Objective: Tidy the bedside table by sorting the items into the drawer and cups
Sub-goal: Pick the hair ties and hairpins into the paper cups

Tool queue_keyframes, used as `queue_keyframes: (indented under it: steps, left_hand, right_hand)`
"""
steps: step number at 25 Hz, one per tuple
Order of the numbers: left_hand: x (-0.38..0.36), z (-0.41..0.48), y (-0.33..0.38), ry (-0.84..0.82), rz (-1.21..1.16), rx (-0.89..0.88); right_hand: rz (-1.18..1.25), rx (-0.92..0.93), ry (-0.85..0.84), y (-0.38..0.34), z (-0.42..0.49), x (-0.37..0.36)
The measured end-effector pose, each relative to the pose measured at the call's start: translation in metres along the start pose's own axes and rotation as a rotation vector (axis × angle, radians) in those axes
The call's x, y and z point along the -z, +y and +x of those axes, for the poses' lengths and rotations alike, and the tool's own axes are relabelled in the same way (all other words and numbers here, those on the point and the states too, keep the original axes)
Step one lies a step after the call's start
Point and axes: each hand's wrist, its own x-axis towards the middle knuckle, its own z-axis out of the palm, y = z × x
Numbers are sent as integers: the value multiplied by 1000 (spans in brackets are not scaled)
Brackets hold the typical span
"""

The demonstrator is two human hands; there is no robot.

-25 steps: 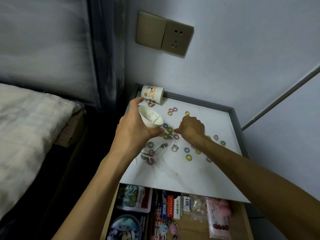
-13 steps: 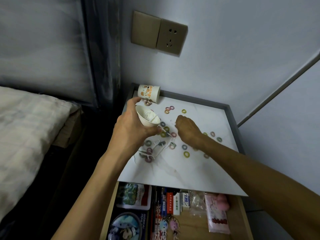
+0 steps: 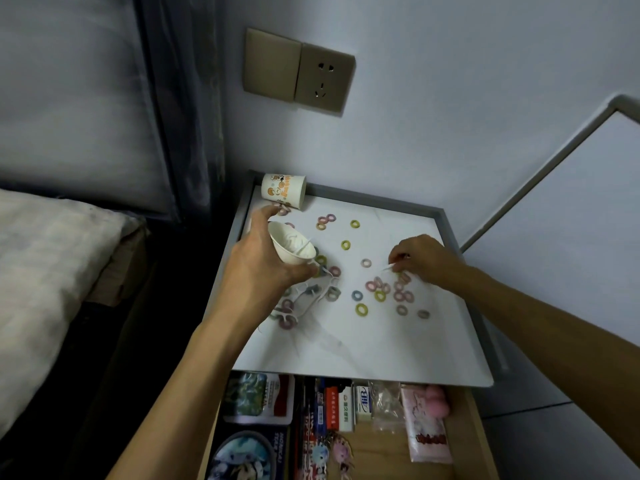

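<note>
Sorting underway: left hand [image 3: 263, 271] grips a tilted white cup [image 3: 289, 245]; right hand [image 3: 424, 258] pinches a thin pick [image 3: 388, 268] near the surface's [image 3: 363, 344] right edge, probably cup-bound next.

A gold switch-and-socket plate [image 3: 298, 75] is on the wall [image 3: 450, 98]; a pale mattress [image 3: 52, 271] lies left.

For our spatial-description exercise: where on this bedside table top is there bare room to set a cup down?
The front strip of the table top, between the scattered rings and the open drawer, is bare. A smaller patch lies back right, by the rim. The middle is crowded with rings and white picks.
</note>
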Motion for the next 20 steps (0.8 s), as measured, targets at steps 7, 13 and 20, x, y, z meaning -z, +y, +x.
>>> queue_keyframes:
  steps: [7,13,20]
  left_hand:
    - [-2,4,-2,-3,14,9]
    - [-9,1,-2,-11,8,-2]
    - [-7,2,-1,-9,9,2]
  right_hand:
    - [-65,65,-75,-5,9,-10]
    - [-137,139,86,-9,-7,-33]
    - [477,-216,292,-32,6,-3]
